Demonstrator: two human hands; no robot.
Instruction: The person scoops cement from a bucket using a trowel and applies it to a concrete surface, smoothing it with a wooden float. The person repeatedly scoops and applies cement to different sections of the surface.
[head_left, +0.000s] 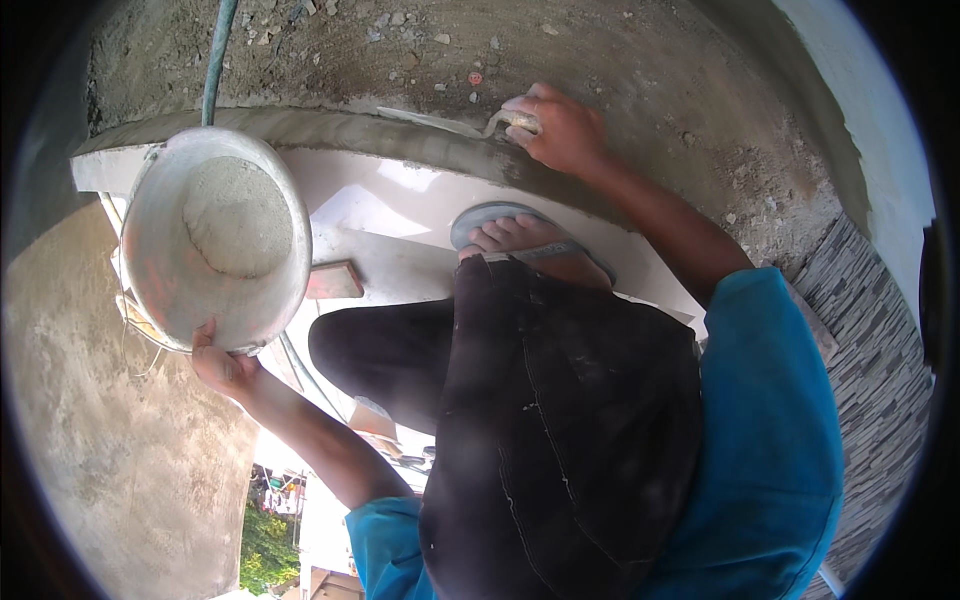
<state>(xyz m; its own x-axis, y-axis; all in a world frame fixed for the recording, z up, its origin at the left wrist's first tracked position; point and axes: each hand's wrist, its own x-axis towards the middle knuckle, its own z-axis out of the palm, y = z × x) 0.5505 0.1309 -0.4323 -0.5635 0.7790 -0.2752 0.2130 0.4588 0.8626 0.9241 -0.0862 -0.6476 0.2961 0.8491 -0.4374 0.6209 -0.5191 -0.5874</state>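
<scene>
My left hand (225, 368) grips the near rim of a round, cement-smeared bucket (160, 245), thumb inside and fingers beneath. Grey powder or mortar (238, 215) lies in its bottom. At the upper middle, my right hand (562, 128) is closed around the handle of a trowel (432, 121). Its thin blade points left and lies along the smooth grey edge strip (330, 132) of a ledge. Whether the blade presses on the strip or hovers just over it, I cannot tell.
Rough ground with small stones (440, 40) stretches beyond the strip. A greenish hose (218, 60) runs down behind the bucket. My sandalled foot (520, 235) rests on the pale ledge, near a reddish-brown block (335, 281). Stone-patterned tiling (868, 310) stands at the right.
</scene>
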